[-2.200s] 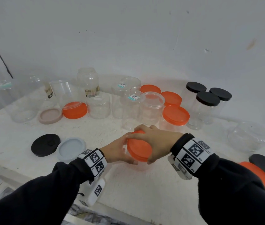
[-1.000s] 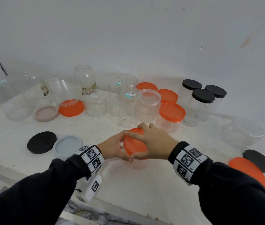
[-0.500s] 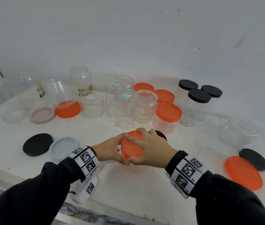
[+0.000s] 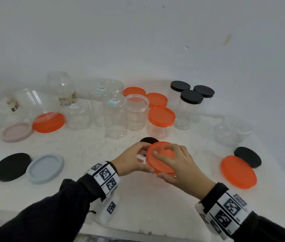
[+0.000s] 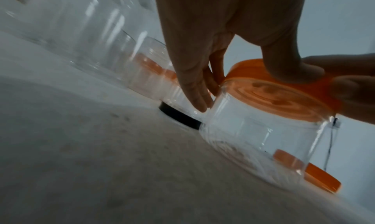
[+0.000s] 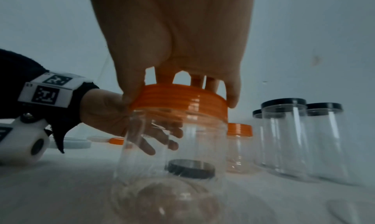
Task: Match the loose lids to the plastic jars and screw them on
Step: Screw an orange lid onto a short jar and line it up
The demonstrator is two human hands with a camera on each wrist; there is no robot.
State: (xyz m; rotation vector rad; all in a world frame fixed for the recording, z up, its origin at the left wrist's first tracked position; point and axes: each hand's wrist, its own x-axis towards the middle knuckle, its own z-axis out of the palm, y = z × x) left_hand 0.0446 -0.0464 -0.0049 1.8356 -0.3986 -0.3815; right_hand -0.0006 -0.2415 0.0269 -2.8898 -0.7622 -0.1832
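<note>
Jar (image 6: 172, 147), clear plastic and empty, was found upright beside a small black lid (image 6: 190, 169). Its ribbed orange lid (image 4: 160, 157) was gripped by the right hand (image 4: 178, 165); its wall was clasped by the left hand (image 4: 131, 159).

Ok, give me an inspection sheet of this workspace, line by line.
Surface: white table, scuffed.
Job's things: clear jar upright, orange lid on its mouth; three black-lidded jars and an orange-lidded jar behind; several jars uncapped.
Clutter: loose black lid, grey lid, pink lid, large orange lid.
Hands: left hand grips the jar; right hand grips the orange lid's rim.
Cables: nothing seen.
Surroundings: plain white wall.
</note>
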